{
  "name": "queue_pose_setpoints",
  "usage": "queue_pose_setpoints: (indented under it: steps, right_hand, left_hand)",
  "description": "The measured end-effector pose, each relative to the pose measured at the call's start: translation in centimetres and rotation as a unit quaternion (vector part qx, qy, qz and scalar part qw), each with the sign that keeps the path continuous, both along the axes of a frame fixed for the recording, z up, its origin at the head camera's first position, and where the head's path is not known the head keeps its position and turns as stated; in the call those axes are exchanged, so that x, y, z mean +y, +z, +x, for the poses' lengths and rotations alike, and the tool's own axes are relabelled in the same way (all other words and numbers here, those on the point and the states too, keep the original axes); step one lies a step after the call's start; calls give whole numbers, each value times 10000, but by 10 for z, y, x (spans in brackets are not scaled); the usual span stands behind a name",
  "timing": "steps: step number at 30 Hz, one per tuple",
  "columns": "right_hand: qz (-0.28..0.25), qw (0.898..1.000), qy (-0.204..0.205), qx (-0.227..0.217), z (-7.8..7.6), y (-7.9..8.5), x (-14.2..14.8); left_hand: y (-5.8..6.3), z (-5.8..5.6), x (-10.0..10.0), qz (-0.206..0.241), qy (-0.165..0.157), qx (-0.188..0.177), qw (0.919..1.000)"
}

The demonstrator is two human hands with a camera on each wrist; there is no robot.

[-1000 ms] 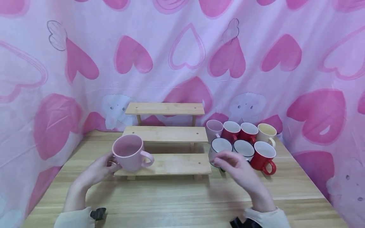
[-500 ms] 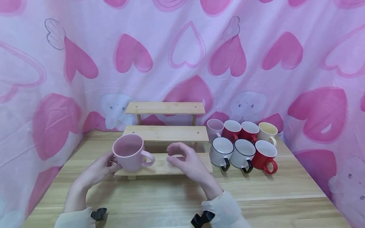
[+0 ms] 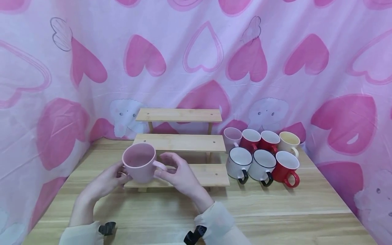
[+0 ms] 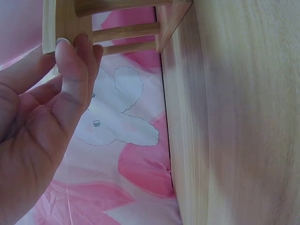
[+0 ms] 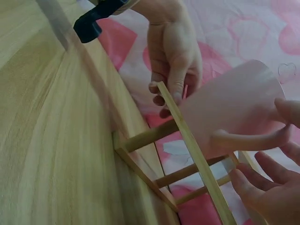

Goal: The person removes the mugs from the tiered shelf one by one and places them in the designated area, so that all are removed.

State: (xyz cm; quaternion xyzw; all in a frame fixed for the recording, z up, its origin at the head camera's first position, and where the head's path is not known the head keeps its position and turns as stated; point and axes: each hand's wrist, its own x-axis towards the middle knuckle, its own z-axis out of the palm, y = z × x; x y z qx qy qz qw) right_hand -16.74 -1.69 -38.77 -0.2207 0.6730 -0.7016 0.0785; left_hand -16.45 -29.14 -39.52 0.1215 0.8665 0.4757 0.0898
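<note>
A pink mug (image 3: 138, 165) stands upright on the left part of the lowest step of a three-tier wooden rack (image 3: 211, 174), its handle towards the right. At that step's left end, my left hand (image 3: 105, 182) grips the board, fingers curled under its edge and thumb by the mug. The left wrist view shows these fingertips (image 4: 79, 47) against the board's underside. My right hand (image 3: 180, 175) is at the mug's handle (image 5: 253, 140), thumb and fingers spread to either side of it, not closed on it.
Right of the rack, several mugs stand close together in two rows: a pink mug (image 3: 232, 137), red mugs (image 3: 283, 166), a cream mug (image 3: 288, 142) and white mugs (image 3: 239, 165) with black handles. A heart-patterned curtain (image 3: 196, 51) hangs behind the wooden table (image 3: 275, 211).
My right hand has moved left from the white mugs, across the lowest step, to the pink mug's handle. My left hand has stayed at the board's end, and the pink mug has not moved.
</note>
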Motion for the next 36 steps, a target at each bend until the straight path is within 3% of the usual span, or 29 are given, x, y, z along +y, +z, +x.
queue_pose_setpoints:
  steps: [7,10,13,17,22,36]
  right_hand:
    - [460,9967,-564,349,12,14,-3]
    - [270,9987,-336,255,10,13,-1]
    - [-168,9998,112,-29,0,0,-1]
    - [-439,9975,415,-359,-3,1,-2]
    - [-602,9954,467,-579,-4,1,-3]
    - [-500,9970,318,-504,-5,9,13]
  left_hand:
    - [2,0,2,107,-51,-63,9999]
    - [3,-1,2,63,-28,-28,10000]
    - [3,-1,2,2,-28,43,10000]
    - [3,1,2,9,-4,8,10000]
    - [3,3,1,112,-35,-58,9999]
    - [3,1,1,11,61,-248,9997]
